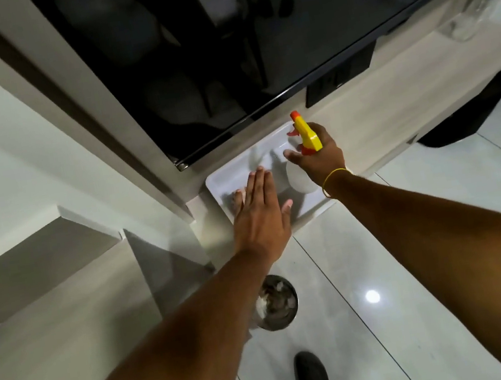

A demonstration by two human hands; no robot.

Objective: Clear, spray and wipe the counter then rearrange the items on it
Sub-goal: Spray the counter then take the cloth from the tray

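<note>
A white counter surface [233,169] juts out below a large dark glass panel. My right hand [319,154] is shut on a spray bottle [306,133] with a yellow head, orange nozzle and pale round body, held over the counter's right half. My left hand [258,208] lies flat with fingers together on the counter's left half; a bit of pale cloth [245,195] peeks from under its fingers, mostly hidden.
The dark glass panel [220,46] overhangs the counter closely. A steel bowl-shaped bin [276,302] stands on the glossy tiled floor below. A black shoe [311,377] is near the bottom edge. A clear glass vessel [473,6] sits far right on the ledge.
</note>
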